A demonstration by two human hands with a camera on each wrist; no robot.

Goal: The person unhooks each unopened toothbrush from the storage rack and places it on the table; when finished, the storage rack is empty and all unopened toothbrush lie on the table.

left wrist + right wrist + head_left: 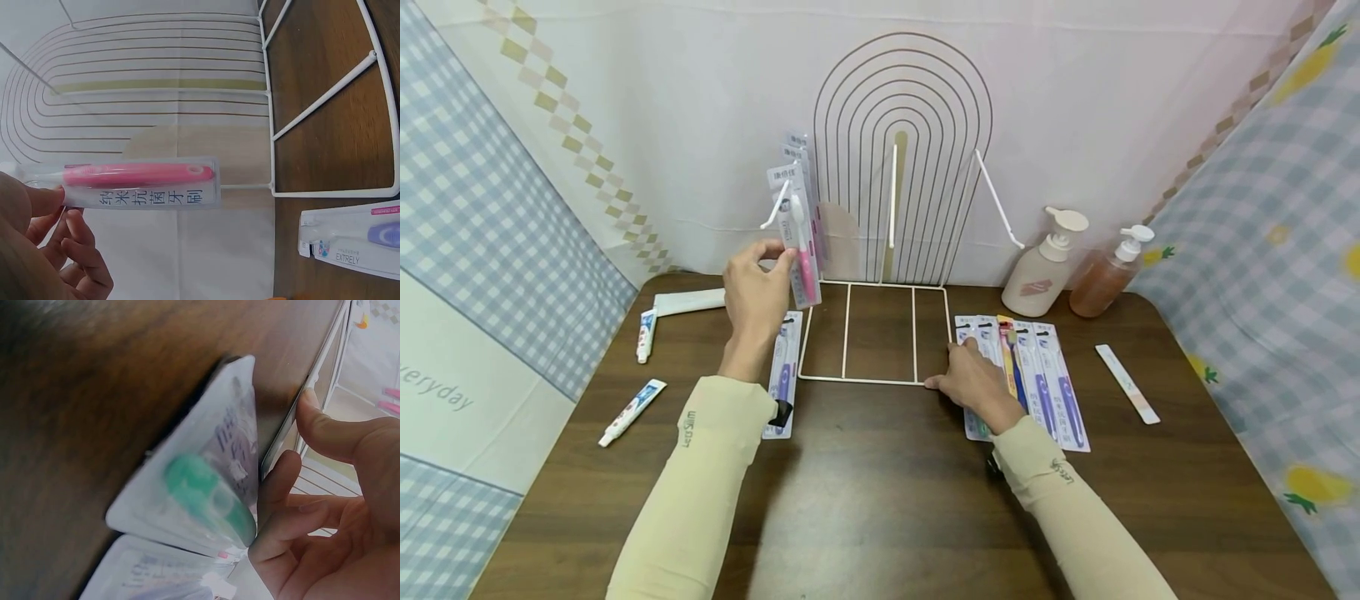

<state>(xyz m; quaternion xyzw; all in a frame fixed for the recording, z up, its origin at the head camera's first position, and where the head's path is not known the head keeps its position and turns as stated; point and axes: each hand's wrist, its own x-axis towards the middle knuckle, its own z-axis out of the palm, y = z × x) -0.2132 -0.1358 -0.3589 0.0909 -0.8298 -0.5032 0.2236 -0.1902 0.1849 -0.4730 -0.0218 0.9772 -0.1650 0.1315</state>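
Note:
My left hand (758, 287) pinches the edge of a packaged pink toothbrush (806, 258), which hangs upright at the left hook (777, 204) of a white wire rack (861, 381). In the left wrist view, thumb and finger grip the clear-fronted pack (150, 181). More packs (795, 143) hang behind it. At the rack's front right corner, my right hand (973, 379) holds the base wire between thumb and forefinger. That hand partly covers a pack with a green-handled toothbrush (209, 494), lying in a row of packaged toothbrushes (1037, 379).
One purple toothbrush pack (784, 367) lies left of the rack. Two toothpaste tubes (632, 412) and a white strip (688, 301) lie further left. Two pump bottles (1037, 275) stand at the back right, near a slim white packet (1127, 383). Two bare hooks (892, 196) jut from the rack.

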